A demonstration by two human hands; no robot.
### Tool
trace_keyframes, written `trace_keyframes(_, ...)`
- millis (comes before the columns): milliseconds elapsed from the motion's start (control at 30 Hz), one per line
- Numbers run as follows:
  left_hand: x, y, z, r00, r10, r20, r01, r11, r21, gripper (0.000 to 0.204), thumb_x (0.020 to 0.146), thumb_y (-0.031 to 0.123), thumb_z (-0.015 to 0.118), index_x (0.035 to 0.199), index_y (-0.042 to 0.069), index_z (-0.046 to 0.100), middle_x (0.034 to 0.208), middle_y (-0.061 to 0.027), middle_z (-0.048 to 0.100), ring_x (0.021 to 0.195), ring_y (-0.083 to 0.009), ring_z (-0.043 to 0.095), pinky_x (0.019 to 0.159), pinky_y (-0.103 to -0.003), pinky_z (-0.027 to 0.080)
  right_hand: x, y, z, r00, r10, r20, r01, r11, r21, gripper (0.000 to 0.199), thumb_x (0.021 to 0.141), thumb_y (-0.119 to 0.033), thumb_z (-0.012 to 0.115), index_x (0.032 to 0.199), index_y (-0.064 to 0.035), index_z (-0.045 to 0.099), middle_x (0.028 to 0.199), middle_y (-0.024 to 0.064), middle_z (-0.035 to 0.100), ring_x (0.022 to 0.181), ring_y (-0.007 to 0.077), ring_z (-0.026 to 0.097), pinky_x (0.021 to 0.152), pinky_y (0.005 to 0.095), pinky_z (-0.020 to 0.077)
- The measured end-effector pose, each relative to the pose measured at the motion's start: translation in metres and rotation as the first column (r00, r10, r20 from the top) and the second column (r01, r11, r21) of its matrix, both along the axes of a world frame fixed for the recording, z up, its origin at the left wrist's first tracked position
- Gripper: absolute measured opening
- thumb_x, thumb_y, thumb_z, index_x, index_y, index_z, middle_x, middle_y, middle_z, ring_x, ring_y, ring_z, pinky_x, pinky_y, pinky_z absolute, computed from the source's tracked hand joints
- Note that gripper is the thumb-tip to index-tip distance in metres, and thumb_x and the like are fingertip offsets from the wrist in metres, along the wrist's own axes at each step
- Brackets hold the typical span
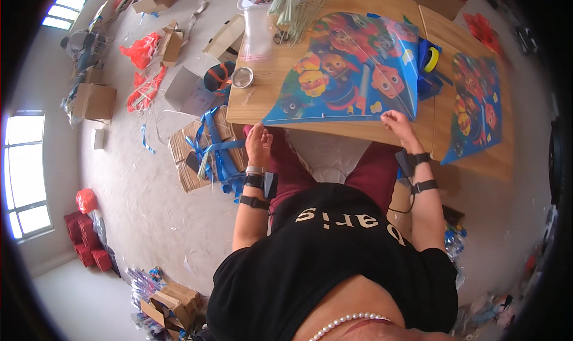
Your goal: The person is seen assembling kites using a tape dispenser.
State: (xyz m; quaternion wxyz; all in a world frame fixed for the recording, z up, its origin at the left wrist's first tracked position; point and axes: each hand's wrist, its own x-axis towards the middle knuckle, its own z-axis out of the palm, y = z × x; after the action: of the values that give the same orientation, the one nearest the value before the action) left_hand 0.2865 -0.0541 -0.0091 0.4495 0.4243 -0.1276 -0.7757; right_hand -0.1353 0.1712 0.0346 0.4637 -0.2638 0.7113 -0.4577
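Observation:
A triangular kite printed with colourful cartoon figures on blue lies on the wooden table, its long edge toward me. Thin pale rods run along that edge and slantwise across the sheet. At the kite's left tip is my left hand, its fingers closed on the corner. My right hand is at the near edge, close to the right corner. Its fingers are curled together, and what they hold, if anything, is too small to make out. Both wrists wear black straps with small devices.
A bundle of pale rods lies at the table's far side. A round tin stands by the left edge. Yellow tape sits right of the kite, before a second kite. Strapped flattened cardboard is on the floor left.

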Motion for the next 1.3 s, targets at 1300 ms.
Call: trace_keyframes(1300,-0.015,-0.018,-0.025,0.674,0.185,0.715,0.098,0.937,-0.335,0.035,0.081,0.003,0.080,0.100,-0.001,0.051,0.084,-0.0113,0.066,0.069,-0.0166,0.069,0.064,-0.027,0.056,0.012,-0.025,-0.053,0.685,-0.054,-0.726,0.059,0.998,-0.018,0.036,0.086,-0.006,0.072,0.114,-0.0050,0.050,0.082,0.0131,0.064,0.078,0.0307,0.066,0.073,0.0424,0.0510)
